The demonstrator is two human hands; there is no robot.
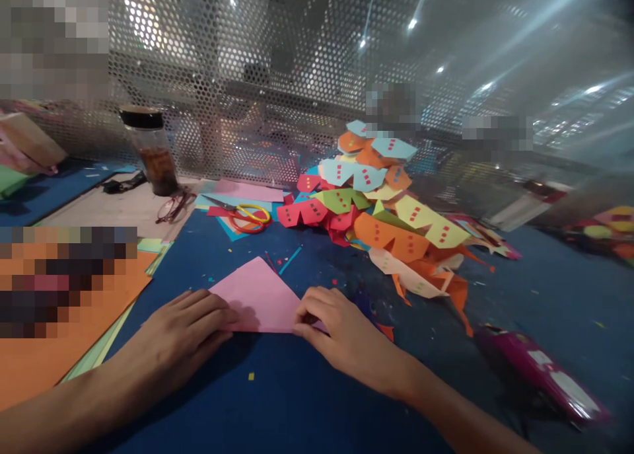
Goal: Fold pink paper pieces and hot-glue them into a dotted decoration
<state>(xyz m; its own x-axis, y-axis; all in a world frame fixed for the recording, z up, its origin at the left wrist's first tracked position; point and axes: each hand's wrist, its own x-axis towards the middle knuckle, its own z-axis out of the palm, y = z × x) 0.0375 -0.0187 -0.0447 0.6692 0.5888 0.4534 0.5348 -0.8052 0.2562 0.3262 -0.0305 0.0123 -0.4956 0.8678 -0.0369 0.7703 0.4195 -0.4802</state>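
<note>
A pink paper sheet [260, 297], folded into a triangle, lies on the blue table [307, 394] in front of me. My left hand [185, 328] rests flat with fingers stretched onto the sheet's left corner. My right hand [337, 325] presses its curled fingertips on the sheet's lower right edge.
A heap of folded coloured paper shapes [381, 203] stands behind the sheet. Scissors [245, 214] with yellow and orange handles, spectacles [171, 207] and a dark-lidded jar [151, 151] sit at the back left. Orange sheets [59, 348] are stacked at left. A magenta object [539, 375] lies at right. Perforated metal wall behind.
</note>
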